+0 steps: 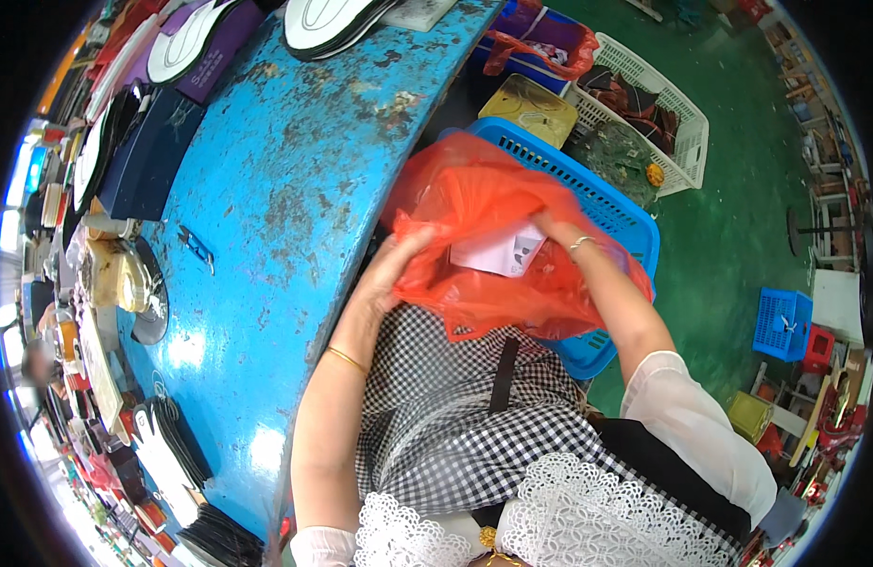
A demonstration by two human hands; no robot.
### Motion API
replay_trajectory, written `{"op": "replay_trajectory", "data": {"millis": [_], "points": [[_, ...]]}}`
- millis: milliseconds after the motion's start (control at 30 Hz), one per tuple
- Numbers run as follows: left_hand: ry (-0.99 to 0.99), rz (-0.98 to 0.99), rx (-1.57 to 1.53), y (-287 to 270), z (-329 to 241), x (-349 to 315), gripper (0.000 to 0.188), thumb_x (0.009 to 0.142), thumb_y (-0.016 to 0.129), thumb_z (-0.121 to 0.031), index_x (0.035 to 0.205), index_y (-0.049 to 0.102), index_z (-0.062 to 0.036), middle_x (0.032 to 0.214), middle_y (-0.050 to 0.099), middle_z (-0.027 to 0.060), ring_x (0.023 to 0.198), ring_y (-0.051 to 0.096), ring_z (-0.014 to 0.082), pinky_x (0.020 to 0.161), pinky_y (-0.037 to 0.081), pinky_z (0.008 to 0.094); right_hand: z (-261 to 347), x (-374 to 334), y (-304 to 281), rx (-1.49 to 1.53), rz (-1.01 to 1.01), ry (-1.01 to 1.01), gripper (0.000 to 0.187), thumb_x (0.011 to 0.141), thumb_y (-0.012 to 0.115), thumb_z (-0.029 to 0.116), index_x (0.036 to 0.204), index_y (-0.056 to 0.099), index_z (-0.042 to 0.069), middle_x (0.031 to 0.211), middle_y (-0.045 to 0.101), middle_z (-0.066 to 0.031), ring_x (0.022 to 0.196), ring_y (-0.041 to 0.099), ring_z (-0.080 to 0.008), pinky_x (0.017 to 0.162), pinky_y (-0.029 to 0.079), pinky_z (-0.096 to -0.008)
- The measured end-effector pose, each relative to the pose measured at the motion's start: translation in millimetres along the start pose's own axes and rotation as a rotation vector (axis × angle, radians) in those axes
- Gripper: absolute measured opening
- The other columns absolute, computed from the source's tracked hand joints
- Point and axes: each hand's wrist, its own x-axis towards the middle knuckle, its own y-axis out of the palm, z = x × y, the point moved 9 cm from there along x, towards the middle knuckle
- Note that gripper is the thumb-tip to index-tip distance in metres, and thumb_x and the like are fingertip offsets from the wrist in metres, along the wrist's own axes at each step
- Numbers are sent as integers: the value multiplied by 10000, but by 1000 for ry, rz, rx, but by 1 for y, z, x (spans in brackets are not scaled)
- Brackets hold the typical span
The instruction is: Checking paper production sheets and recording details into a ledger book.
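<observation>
A thin red plastic bag (474, 194) gapes wide over a blue plastic basket (633, 223) beside the table. Its left edge is gripped by my left hand (391, 268), closed around the film. My right hand (561, 231) reaches into the mouth from the right, next to a pale printed sheet or packet (498, 251) inside. The fingers of that hand are mostly hidden, so whether they hold the sheet cannot be seen. Deeper contents of the bag are covered by its folds.
The worn blue table (266, 180) runs along my left, with small pliers or snips (196, 249) and stacked white insole-shaped pieces (329, 26) on it. Beyond the basket stand a white crate (687, 151) and a yellowish box (529, 110). Another blue crate (782, 324) sits on the green floor.
</observation>
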Motion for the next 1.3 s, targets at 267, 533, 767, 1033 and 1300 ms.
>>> {"op": "replay_trajectory", "data": {"millis": [267,533,767,1033,1300], "points": [[351,-687,582,-88,6,18,637,905,626,-266,1405,331,-3,1440,391,190,1298,428,272,1044,396,386,-21,-45,-16,-142,41,116,459,914,522,349,1306,513,111,1285,559,-164,1209,510,-353,963,414,-521],[953,-272,1602,28,-32,-17,590,860,599,-85,1411,397,-154,1457,365,183,1338,364,360,1118,277,451,74,-96,-5,-433,-39,-588,451,712,646,37,1158,613,98,1015,668,-149,1022,615,-314,926,453,-421],[270,-292,1640,-42,34,9,577,845,637,-176,1386,437,-149,1460,363,208,1340,366,362,1132,223,512,112,-100,-72,454,277,-229,76,866,625,61,871,550,51,1014,691,-111,922,670,-185,799,535,-348],[431,-185,1709,-15,29,-8,532,808,665,-163,1319,521,-132,1441,399,175,1336,374,340,1117,264,514,149,-107,-103,734,145,-354,96,916,581,49,976,507,39,1040,686,-89,1001,652,-203,882,517,-335],[751,-89,1718,23,32,-26,312,811,640,-126,1117,645,-71,1363,487,150,1311,400,336,1110,276,510,103,-85,-24,-20,128,-337,173,826,597,51,994,634,44,1150,622,-136,1101,591,-258,923,459,-370]]}}
